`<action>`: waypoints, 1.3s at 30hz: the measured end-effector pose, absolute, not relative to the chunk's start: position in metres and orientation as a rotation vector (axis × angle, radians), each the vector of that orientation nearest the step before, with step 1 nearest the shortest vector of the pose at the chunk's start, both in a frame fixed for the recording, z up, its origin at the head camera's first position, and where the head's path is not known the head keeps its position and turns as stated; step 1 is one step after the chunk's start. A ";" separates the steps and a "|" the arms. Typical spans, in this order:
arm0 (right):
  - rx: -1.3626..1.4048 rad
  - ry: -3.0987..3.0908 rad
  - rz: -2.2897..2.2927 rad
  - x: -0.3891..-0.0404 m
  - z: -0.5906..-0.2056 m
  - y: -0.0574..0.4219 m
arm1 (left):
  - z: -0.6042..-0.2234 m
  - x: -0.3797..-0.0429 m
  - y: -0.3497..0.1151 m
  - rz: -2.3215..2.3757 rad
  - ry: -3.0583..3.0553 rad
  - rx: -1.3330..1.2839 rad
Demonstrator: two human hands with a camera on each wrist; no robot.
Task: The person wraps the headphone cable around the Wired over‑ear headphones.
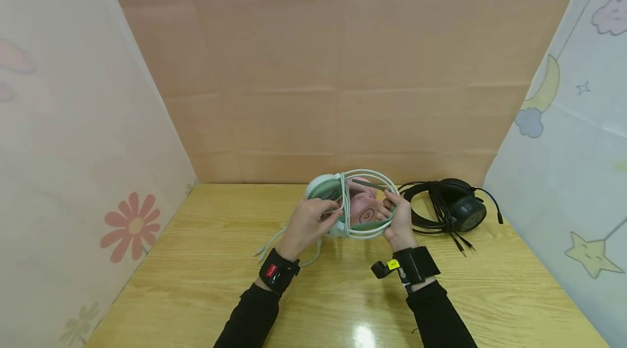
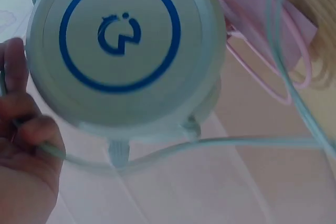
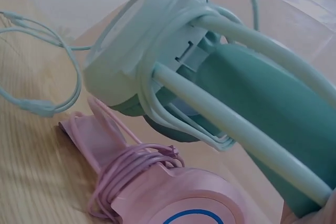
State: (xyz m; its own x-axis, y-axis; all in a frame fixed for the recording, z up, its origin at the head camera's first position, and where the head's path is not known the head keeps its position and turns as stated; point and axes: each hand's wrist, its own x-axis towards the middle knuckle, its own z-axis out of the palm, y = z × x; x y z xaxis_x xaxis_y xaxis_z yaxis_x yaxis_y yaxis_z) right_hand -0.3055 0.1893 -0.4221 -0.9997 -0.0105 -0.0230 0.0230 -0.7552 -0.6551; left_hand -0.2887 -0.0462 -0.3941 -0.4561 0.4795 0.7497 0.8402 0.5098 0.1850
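A mint green pair of headphones (image 1: 324,182) is held up over the table, with its thin cable wound in loops around the headband near one ear cup. My right hand (image 1: 399,220) grips the far end of the headband (image 3: 252,124). With thumb and fingers, my left hand (image 1: 307,225) pinches a stretch of the mint cable (image 2: 152,156) beside the white ear cup (image 2: 121,66). The cable's loose end (image 1: 264,250) hangs to the left of the headphones. Behind them, a pink pair of headphones (image 1: 363,207) shows through the headband, its own cable (image 3: 126,177) bundled around it.
A black pair of headphones (image 1: 465,209) with a bundled cable lies at the right on the wooden table (image 1: 206,293). Brown paper (image 1: 338,65) forms the back wall, and printed sheets stand at both sides.
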 end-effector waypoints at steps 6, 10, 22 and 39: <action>0.068 1.038 -3.025 -0.308 -0.422 0.192 | -0.395 -0.291 -0.048 -0.655 -2.094 -1.006; 0.083 1.043 -3.043 -0.312 -0.420 0.189 | -0.395 -0.292 -0.046 -0.657 -2.095 -1.062; 0.163 1.028 -3.063 -0.319 -0.413 0.182 | -0.396 -0.290 -0.046 -0.730 -2.222 -0.955; 0.226 1.010 -3.061 -0.323 -0.418 0.179 | -0.400 -0.291 -0.043 -0.686 -2.261 -1.000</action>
State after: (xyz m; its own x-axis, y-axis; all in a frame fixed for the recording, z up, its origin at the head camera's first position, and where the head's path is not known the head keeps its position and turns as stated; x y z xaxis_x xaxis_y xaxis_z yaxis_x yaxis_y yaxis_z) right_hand -0.3233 0.1787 -0.4183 -0.9863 0.1281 -0.1044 -0.0408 -0.8010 -0.5973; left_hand -0.2913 -0.0429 -0.4000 -0.5596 0.4859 0.6714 0.7769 0.5896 0.2208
